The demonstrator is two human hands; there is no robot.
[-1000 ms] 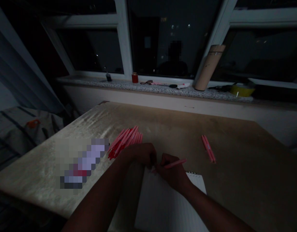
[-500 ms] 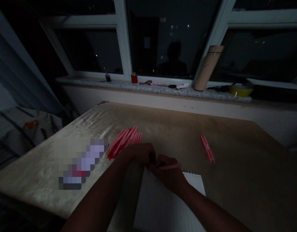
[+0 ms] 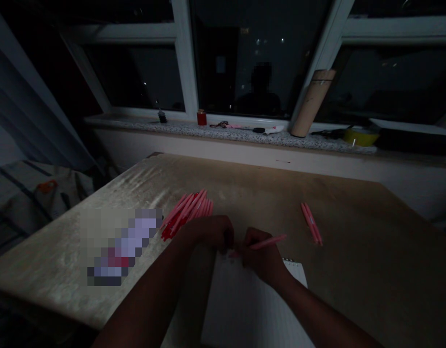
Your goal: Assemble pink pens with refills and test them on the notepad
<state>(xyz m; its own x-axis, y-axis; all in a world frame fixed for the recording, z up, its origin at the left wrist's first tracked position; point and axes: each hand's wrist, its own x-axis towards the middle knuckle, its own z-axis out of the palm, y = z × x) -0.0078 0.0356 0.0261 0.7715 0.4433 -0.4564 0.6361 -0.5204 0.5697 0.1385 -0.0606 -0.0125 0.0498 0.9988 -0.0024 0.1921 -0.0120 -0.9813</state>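
Pink pen (image 3: 269, 241) is pinched in R hand (image 3: 261, 256), tip near notebook (image 3: 241, 309) top-left corner. L hand (image 3: 219, 232) curls by that corner; can't tell if gripping. Best: keep notebook flat, move pen w/ light, steady pressure.

Sill (image 3: 136, 122): red jar (image 3: 201, 118) in left half, brown tube (image 3: 313, 104) farther right, yellow roll (image 3: 363, 138) near front edge. Curtain (image 3: 23, 96) beyond left end.

Left hand (image 3: 220, 233), right hand (image 3: 263, 260): bare. Left forearm (image 3: 154, 285), right forearm (image 3: 317, 309): uncovered, tapering toward wrists. Finer detail lost in shadow.
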